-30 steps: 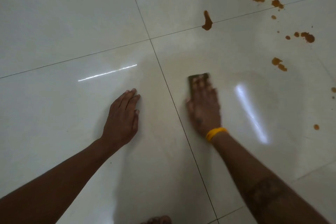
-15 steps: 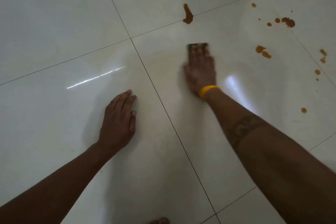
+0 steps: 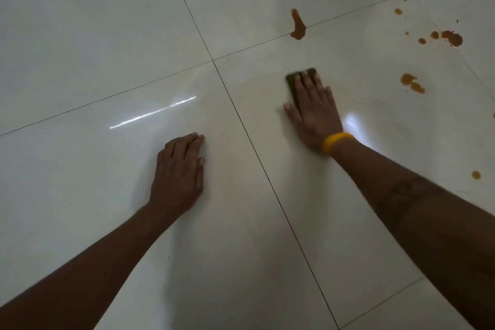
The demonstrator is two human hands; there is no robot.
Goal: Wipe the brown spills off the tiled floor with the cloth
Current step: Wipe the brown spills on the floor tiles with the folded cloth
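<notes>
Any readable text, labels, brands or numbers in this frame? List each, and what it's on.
None readable.
The yellow wristband: plain, no print visible.
The dark mark on the right forearm: too dim and blurred to read.
The cloth and tiled floor: no labels.

R hand [image 3: 314, 111] presses flat on dark green cloth [image 3: 292, 83] on tiled floor [image 3: 80, 35], yellow wristband [image 3: 336, 142] on wrist. L hand [image 3: 178, 174] flat on floor. Brown spills [image 3: 297, 25] beyond cloth & to its right.

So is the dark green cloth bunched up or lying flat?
Flat: the dark green cloth lies pressed on the tiled floor under straight fingers of the right hand.
</notes>
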